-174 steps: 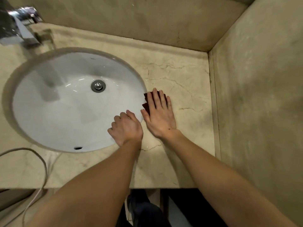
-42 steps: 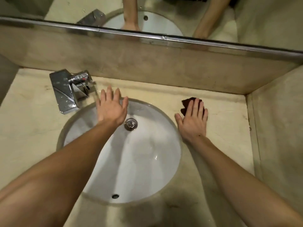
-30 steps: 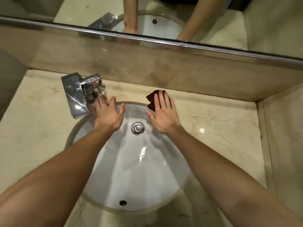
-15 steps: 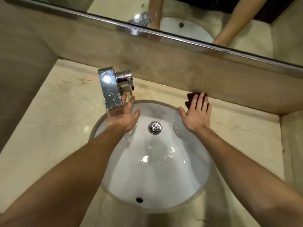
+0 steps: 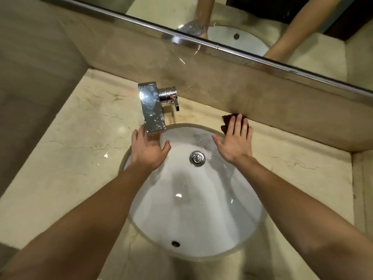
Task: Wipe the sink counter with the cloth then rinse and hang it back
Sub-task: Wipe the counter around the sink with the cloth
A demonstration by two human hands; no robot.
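Observation:
A dark red cloth [image 5: 227, 120] lies flat on the beige marble counter [image 5: 84, 138] behind the white basin [image 5: 193, 209], against the backsplash. My right hand [image 5: 235, 140] presses on it with flat, spread fingers, so most of the cloth is hidden. My left hand [image 5: 148, 150] rests open on the basin's far left rim, just under the spout of the chrome faucet [image 5: 151, 109], holding nothing. No water runs from the faucet.
A stone backsplash [image 5: 222, 87] with a mirror [image 5: 252, 21] above it runs along the back. A side wall [image 5: 24, 77] closes the left and another ledge [image 5: 362, 188] the right. The drain plug [image 5: 197, 158] sits in the basin's middle.
My right hand slid the cloth from the counter right of the basin along the back rim toward the faucet, then back right against the backsplash. My left hand went from a fist to open at the faucet.

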